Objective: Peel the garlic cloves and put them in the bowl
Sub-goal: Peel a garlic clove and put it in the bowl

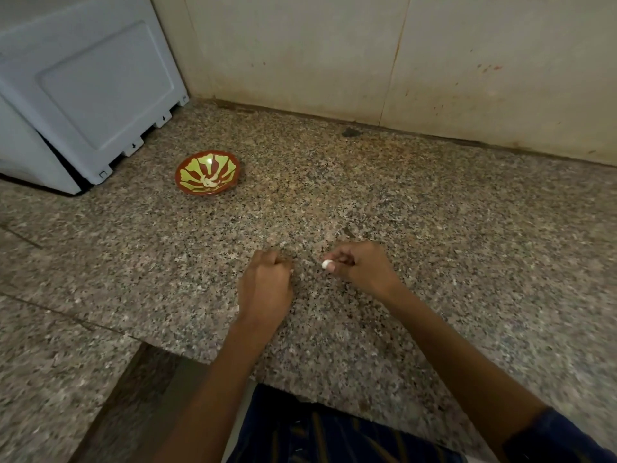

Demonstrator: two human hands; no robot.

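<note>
- Both hands are held low over the worktop, close to its near edge, so that any skin falls on the stone and not in the bowl.
- A white clove is pinched at the fingertips of the right hand, its end left sticking out toward the left hand, presumably so it can be picked at.
- The left hand is seen curled into a loose fist just beside the clove but apart from it; whether a scrap of skin is held inside cannot be told.
- The clove looks clean and pale, so peeling is judged to be finished or nearly so.
- The bowl is set well apart, up and to the left near a white appliance, out of the way of the peeling; pale cloves are already lying at its bottom.
- A reach across to the bowl is judged to be what remains for this clove.
</note>
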